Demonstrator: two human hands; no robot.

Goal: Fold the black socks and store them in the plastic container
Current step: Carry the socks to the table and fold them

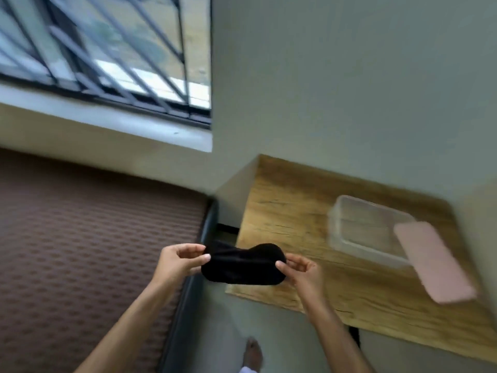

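Black socks [243, 265] hang in the air as a short, bunched bundle between both hands, over the left edge of a wooden table [295, 211]. My left hand [178, 262] pinches the bundle's left end. My right hand [302, 270] pinches its right end. A clear plastic container [349, 211] stands open and empty on the table to the right of the socks. Its pink lid [433, 262] leans on the container's right rim, tilted down onto the table.
A bed with a brown patterned mattress [88, 238] and dark frame lies to the left. A barred window [102, 49] is above it. A grey wall backs the table. A bare foot [254, 354] stands on the floor below.
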